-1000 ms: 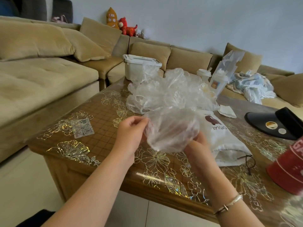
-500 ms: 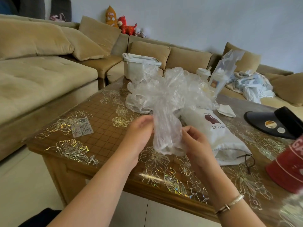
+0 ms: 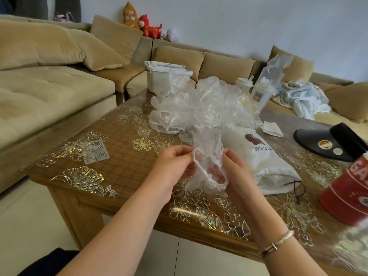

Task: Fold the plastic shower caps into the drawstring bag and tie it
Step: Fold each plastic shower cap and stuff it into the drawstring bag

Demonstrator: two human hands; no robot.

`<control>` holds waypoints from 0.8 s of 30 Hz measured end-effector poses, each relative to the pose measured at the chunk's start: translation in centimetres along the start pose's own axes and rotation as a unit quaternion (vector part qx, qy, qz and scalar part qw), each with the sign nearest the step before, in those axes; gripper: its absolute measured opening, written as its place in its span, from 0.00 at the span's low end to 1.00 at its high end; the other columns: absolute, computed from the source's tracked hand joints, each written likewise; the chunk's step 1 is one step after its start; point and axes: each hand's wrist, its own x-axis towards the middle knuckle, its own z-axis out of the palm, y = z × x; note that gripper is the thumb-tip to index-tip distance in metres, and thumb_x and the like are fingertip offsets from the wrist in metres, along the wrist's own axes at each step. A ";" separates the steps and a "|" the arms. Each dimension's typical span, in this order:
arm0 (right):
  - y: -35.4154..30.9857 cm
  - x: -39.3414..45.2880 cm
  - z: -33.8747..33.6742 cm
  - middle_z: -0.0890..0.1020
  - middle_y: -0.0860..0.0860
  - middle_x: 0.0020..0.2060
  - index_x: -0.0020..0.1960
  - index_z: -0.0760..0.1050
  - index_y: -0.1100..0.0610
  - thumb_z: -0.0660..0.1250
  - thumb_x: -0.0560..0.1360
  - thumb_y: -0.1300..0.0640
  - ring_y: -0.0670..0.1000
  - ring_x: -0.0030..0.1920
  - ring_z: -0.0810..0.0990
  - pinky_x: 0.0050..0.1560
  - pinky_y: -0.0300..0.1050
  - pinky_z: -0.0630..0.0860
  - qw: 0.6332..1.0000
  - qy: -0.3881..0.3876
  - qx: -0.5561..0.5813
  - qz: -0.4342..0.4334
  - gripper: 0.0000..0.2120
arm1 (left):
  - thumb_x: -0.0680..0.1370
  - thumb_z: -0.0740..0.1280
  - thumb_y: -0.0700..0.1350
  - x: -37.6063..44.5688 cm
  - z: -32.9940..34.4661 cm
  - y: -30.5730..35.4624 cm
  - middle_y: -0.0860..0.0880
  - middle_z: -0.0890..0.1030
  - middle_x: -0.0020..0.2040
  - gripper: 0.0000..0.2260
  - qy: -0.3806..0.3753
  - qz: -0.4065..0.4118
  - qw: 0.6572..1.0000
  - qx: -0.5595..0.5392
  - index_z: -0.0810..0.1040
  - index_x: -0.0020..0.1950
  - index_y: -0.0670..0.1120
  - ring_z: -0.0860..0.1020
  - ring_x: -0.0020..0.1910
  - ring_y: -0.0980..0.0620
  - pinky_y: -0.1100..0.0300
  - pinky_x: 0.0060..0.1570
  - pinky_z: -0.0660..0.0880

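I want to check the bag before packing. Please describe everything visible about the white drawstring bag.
The white drawstring bag lies flat on the table, right of the hands. It looks like soft cloth, with a brown logo and printed letters. Its gathered mouth faces the near edge; a dark cord trails out. Neither hand touches it; the pile of shower caps meets its far end.

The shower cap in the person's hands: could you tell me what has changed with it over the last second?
Both hands, left hand and right hand, kept hold of the shower cap and gathered it from spread wide into a narrow fold. The cap pile and drawstring bag stayed put.
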 end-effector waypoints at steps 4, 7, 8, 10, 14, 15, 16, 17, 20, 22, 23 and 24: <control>0.1 -0.4 0.3 0.85 0.55 0.42 0.58 0.74 0.56 0.71 0.71 0.47 0.57 0.41 0.79 0.43 0.54 0.74 0.997 -0.050 -0.052 0.000 0.19 | 0.79 0.69 0.42 0.2 0.2 -0.1 0.47 0.82 0.40 0.03 0.023 0.009 1.000 0.002 0.80 0.45 0.46 0.79 0.42 0.48 0.52 0.49 0.77; 0.2 -0.4 0.4 0.82 0.64 0.46 0.53 0.80 0.59 0.69 0.77 0.56 0.56 0.41 0.78 0.45 0.52 0.75 0.995 -0.033 -0.093 -0.006 0.07 | 0.79 0.68 0.43 0.3 0.0 -0.2 0.46 0.82 0.43 0.05 0.062 0.025 0.998 0.007 0.77 0.43 0.46 0.79 0.42 0.47 0.49 0.48 0.78; 0.3 -0.2 0.3 0.82 0.63 0.42 0.48 0.79 0.60 0.68 0.78 0.58 0.54 0.40 0.77 0.46 0.51 0.74 0.996 -0.011 -0.087 -0.010 0.05 | 0.79 0.67 0.42 0.4 -0.2 -0.2 0.45 0.82 0.43 0.05 0.077 0.033 0.996 -0.013 0.75 0.44 0.45 0.80 0.41 0.49 0.52 0.44 0.79; 0.4 0.3 -0.2 0.80 0.56 0.39 0.44 0.76 0.60 0.64 0.80 0.60 0.52 0.39 0.77 0.47 0.47 0.75 0.999 0.027 -0.017 -0.009 0.07 | 0.81 0.65 0.40 0.4 -0.5 0.2 0.45 0.82 0.44 0.04 0.112 0.044 0.991 -0.065 0.72 0.46 0.42 0.81 0.38 0.50 0.59 0.37 0.79; 0.4 1.2 -1.3 0.81 0.63 0.51 0.58 0.72 0.66 0.58 0.82 0.61 0.59 0.49 0.82 0.44 0.46 0.83 0.984 0.055 0.164 0.041 0.10 | 0.82 0.63 0.44 1.0 -1.4 -0.1 0.43 0.81 0.47 0.05 0.217 0.082 0.972 -0.028 0.71 0.48 0.44 0.83 0.44 0.46 0.49 0.44 0.82; 0.3 1.2 -1.5 0.80 0.65 0.53 0.59 0.72 0.66 0.57 0.82 0.61 0.60 0.49 0.82 0.43 0.46 0.83 0.979 0.059 0.192 0.047 0.11 | 0.82 0.63 0.45 1.1 -1.6 -0.1 0.45 0.81 0.46 0.05 0.236 0.105 0.966 0.014 0.71 0.48 0.45 0.82 0.44 0.47 0.49 0.44 0.82; 0.3 1.2 -1.6 0.80 0.64 0.51 0.57 0.73 0.66 0.57 0.82 0.60 0.58 0.46 0.82 0.41 0.45 0.83 0.976 0.065 0.205 0.046 0.10 | 0.82 0.62 0.45 1.1 -1.7 -0.1 0.46 0.80 0.44 0.05 0.246 0.134 0.958 0.057 0.71 0.48 0.45 0.80 0.42 0.49 0.54 0.42 0.81; 0.2 1.2 -1.7 0.81 0.62 0.48 0.54 0.74 0.65 0.57 0.83 0.60 0.55 0.43 0.82 0.40 0.46 0.83 0.974 0.072 0.212 0.040 0.10 | 0.82 0.62 0.46 0.9 -1.7 -0.1 0.47 0.79 0.42 0.05 0.251 0.167 0.948 0.101 0.71 0.48 0.46 0.78 0.39 0.51 0.61 0.38 0.77; 0.3 1.3 -1.9 0.82 0.64 0.54 0.60 0.73 0.69 0.57 0.83 0.57 0.59 0.51 0.81 0.62 0.60 0.76 0.973 0.111 0.201 0.030 0.16 | 0.82 0.63 0.45 0.8 -2.1 -0.2 0.47 0.77 0.37 0.05 0.236 0.264 0.907 0.229 0.71 0.47 0.47 0.75 0.31 0.53 0.68 0.26 0.68; 0.4 1.4 -2.2 0.79 0.66 0.61 0.67 0.69 0.70 0.59 0.82 0.56 0.63 0.60 0.79 0.67 0.65 0.70 0.972 0.124 0.199 0.025 0.20 | 0.82 0.62 0.46 0.8 -2.4 -0.5 0.50 0.75 0.32 0.05 0.215 0.292 0.870 0.333 0.72 0.47 0.48 0.70 0.27 0.54 0.66 0.23 0.64; 0.3 1.4 -2.2 0.79 0.65 0.60 0.69 0.67 0.70 0.59 0.82 0.56 0.63 0.60 0.80 0.66 0.64 0.72 0.971 0.127 0.201 0.020 0.22 | 0.82 0.62 0.46 0.8 -2.5 -0.6 0.51 0.75 0.32 0.04 0.205 0.282 0.851 0.392 0.73 0.49 0.48 0.69 0.26 0.55 0.66 0.23 0.61; 0.4 1.5 -2.3 0.81 0.64 0.59 0.70 0.65 0.71 0.59 0.82 0.57 0.63 0.59 0.81 0.64 0.64 0.74 0.972 0.126 0.198 0.018 0.22 | 0.83 0.61 0.47 0.7 -2.6 -0.7 0.51 0.75 0.34 0.04 0.197 0.261 0.837 0.439 0.73 0.51 0.49 0.69 0.26 0.55 0.64 0.24 0.61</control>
